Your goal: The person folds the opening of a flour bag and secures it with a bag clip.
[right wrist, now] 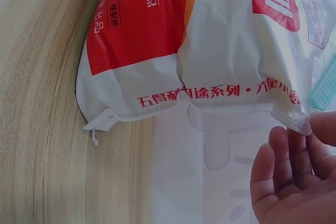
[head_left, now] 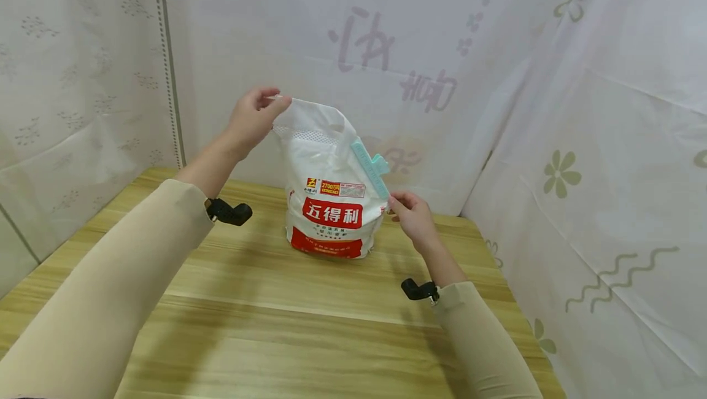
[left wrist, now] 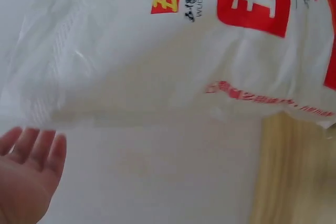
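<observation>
A white flour bag [head_left: 326,166] with red labels stands upright on the wooden table [head_left: 276,325]. A teal clip [head_left: 371,169] sits slanted along its upper right edge. My left hand [head_left: 254,118] is raised and pinches the bag's top left corner between thumb and forefinger. In the left wrist view its other fingers [left wrist: 37,148] lie straight below the bag [left wrist: 157,51]. My right hand [head_left: 411,215] is lower, and its thumb and fingertips pinch the bag's right corner just under the clip's lower end. The right wrist view shows that corner [right wrist: 299,123], the clip [right wrist: 323,90] and my curled fingers [right wrist: 281,156].
White patterned cloth walls [head_left: 580,141] close in the table at the back, left and right, with the bag near the back. Bare wood lies in front of the bag between my arms. A black camera mount [head_left: 229,212] sits on each wrist.
</observation>
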Demonstrator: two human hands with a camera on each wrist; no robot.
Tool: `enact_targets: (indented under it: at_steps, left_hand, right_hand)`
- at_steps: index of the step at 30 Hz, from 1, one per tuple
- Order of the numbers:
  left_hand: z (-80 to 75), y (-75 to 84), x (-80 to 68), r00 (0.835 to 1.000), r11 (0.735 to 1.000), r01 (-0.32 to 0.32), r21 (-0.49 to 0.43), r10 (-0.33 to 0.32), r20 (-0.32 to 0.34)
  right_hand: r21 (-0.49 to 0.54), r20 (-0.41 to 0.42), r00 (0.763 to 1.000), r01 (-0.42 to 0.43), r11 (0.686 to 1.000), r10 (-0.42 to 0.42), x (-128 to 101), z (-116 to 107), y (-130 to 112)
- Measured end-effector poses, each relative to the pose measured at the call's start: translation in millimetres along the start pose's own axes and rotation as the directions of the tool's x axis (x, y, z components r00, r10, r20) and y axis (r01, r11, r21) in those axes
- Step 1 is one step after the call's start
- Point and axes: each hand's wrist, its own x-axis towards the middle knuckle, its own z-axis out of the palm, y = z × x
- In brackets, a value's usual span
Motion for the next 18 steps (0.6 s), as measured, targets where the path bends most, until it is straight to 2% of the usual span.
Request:
enact_targets:
  at_steps: [2, 4, 7, 10, 13, 16, 18]
  left_hand:
    - [0.7, -13.0, -2.3, 0.999, 0.995, 0.039, -0.096, -0.038, 0.009]
    - [3.6, -22.3, -3.1, 0.999, 0.988, 0.043, -0.145, -0.043, 0.003]
    - [10.3, -28.8, -4.4, 0.998, 0.987, 0.022, -0.158, -0.033, -0.062]
    - [16.3, -28.9, -7.1, 0.991, 0.987, 0.0, -0.161, -0.022, -0.135]
    - [19.5, -29.2, -10.3, 0.985, 0.986, -0.028, -0.166, -0.002, -0.175]
    - [17.1, -31.9, -14.0, 0.989, 0.978, -0.051, -0.201, 0.022, -0.148]
    - [14.4, -36.9, -17.5, 0.994, 0.964, -0.05, -0.261, 0.023, -0.105]
  right_hand:
    - [0.003, 0.004, 1.0, 0.003, 1.0, -0.003, -0.1, -0.9, -0.8]
    - [0.002, 0.0, 1.0, 0.007, 1.0, -0.007, 0.2, -1.3, -0.8]
    - [-0.015, -0.037, 0.999, 0.015, 1.0, -0.016, -0.2, -1.0, 0.5]
    - [-0.015, -0.082, 0.997, 0.012, 1.0, -0.013, -0.7, -0.8, 1.9]
    - [0.006, -0.1, 0.995, 0.001, 1.0, -0.001, -1.1, -0.8, 2.4]
    - [0.043, -0.078, 0.997, 0.001, 0.999, 0.003, -1.5, -1.3, 3.4]
    - [0.06, -0.048, 0.999, 0.004, 0.998, -0.001, -2.4, -2.0, 4.6]
